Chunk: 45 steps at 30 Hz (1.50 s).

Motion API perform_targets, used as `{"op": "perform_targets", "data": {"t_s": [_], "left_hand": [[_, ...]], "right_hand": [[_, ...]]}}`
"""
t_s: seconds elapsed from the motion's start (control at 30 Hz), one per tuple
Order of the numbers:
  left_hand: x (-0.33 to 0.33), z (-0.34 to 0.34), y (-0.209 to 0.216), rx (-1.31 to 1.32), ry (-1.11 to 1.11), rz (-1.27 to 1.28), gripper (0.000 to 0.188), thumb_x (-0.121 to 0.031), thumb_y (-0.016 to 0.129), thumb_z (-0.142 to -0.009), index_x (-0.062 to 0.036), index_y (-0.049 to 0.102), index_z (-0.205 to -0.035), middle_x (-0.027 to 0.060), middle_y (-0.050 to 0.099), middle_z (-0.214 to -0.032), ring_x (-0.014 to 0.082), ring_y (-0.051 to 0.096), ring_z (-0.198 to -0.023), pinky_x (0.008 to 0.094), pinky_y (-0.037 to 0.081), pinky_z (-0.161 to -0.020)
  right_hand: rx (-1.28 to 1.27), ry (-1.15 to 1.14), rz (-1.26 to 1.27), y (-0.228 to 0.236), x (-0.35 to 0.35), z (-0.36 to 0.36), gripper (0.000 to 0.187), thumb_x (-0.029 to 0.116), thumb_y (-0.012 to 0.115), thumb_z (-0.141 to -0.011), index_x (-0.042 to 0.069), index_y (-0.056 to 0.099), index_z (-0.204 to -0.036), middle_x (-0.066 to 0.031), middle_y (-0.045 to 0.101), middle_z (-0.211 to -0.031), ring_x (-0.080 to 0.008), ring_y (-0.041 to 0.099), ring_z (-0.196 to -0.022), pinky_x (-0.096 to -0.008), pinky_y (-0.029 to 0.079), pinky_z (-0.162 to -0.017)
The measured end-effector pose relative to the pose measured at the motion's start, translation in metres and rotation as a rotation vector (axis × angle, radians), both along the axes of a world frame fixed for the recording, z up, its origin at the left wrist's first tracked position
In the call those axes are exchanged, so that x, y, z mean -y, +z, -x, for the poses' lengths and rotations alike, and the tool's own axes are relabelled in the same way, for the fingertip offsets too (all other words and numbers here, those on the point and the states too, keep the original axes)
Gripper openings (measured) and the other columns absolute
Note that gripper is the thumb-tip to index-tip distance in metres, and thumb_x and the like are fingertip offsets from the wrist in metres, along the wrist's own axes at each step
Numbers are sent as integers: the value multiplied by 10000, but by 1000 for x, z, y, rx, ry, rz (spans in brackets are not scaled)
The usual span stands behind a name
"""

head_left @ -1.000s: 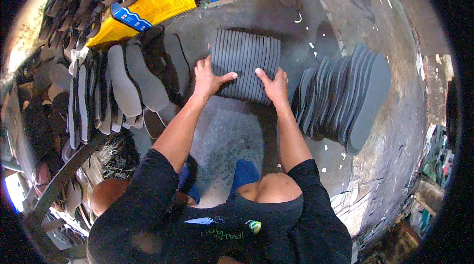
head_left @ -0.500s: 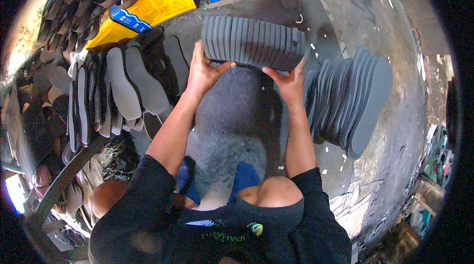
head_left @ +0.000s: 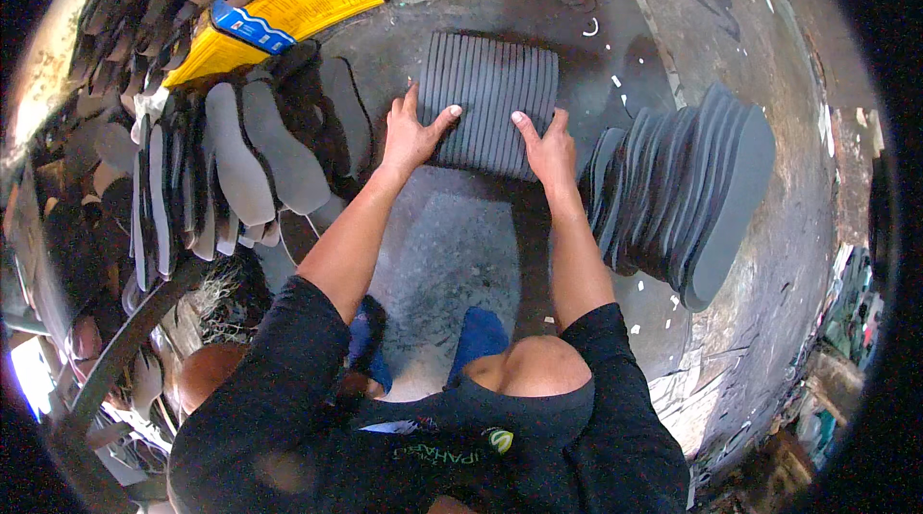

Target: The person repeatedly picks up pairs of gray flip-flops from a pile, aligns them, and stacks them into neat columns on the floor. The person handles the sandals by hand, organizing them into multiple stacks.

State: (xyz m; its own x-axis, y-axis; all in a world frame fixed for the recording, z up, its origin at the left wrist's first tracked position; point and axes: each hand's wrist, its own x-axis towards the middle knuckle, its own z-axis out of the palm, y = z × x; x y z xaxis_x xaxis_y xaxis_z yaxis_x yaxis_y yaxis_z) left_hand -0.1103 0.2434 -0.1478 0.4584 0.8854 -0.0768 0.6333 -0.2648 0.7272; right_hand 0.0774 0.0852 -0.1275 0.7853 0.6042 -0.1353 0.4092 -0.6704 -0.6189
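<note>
A stack of dark grey shoe soles (head_left: pixel 490 81), pressed side by side on edge, is between my two hands over the floor. My left hand (head_left: pixel 411 137) grips its left end, thumb over the near face and fingers along the outer side. At the right end my right hand (head_left: pixel 550 147) presses in the same way, its thumb on the edges of the soles. Beside my right forearm stands another row of grey soles (head_left: pixel 728 201), leaning together on edge. Loose grey soles (head_left: pixel 237 163) lean in a row to the left of my left hand.
Yellow tins with blue bands (head_left: pixel 322 0) stand at the far side, with many dark curved pieces (head_left: pixel 144 24) piled at the far left. Small white scraps (head_left: pixel 616 81) lie on the concrete floor (head_left: pixel 442 254). A dark curved bar (head_left: pixel 125 346) runs at the near left.
The held stack has tipped so more of its long ribbed face shows, and it has come slightly nearer. My hands have moved closer together with it.
</note>
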Motion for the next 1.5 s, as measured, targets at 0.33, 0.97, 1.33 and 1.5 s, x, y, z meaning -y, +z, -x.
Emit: {"op": "perform_targets", "data": {"t_s": [0.33,0.97,1.33,1.5], "left_hand": [[2,-2,-7,137,4,69,991,-613,766,-860,8,398,-1538,294,488,-1422,443,453,-1381,497,398,-1148],[9,-35,-20,531,36,1024,811,-652,481,-1023,50,556,-1422,189,614,-1407,294,577,-1286,423,424,-1110],[6,-20,152,374,-227,-437,294,-346,641,-1005,-100,798,-1040,55,771,-1101,270,635,-1129,428,432,-1020],[22,-19,164,113,-272,-538,289,-349,655,-987,-100,802,-980,25,774,-1082,268,617,-1141,443,433,-987]], "right_hand": [[236,-14,-155,-36,0,8,923,670,640,-919,-98,458,-1398,-342,587,-1272,-513,566,-1145,-553,476,-985],[716,470,-284,155,-34,23,373,305,560,-1055,-15,750,-1081,-164,755,-1092,-369,685,-985,-443,522,-874],[612,376,-262,142,-43,49,342,339,604,-1005,69,757,-1150,-94,752,-1128,-311,679,-969,-476,525,-824],[507,390,-463,171,-9,44,355,310,700,-953,47,731,-1190,-155,739,-1159,-350,685,-1024,-472,530,-919]]}}
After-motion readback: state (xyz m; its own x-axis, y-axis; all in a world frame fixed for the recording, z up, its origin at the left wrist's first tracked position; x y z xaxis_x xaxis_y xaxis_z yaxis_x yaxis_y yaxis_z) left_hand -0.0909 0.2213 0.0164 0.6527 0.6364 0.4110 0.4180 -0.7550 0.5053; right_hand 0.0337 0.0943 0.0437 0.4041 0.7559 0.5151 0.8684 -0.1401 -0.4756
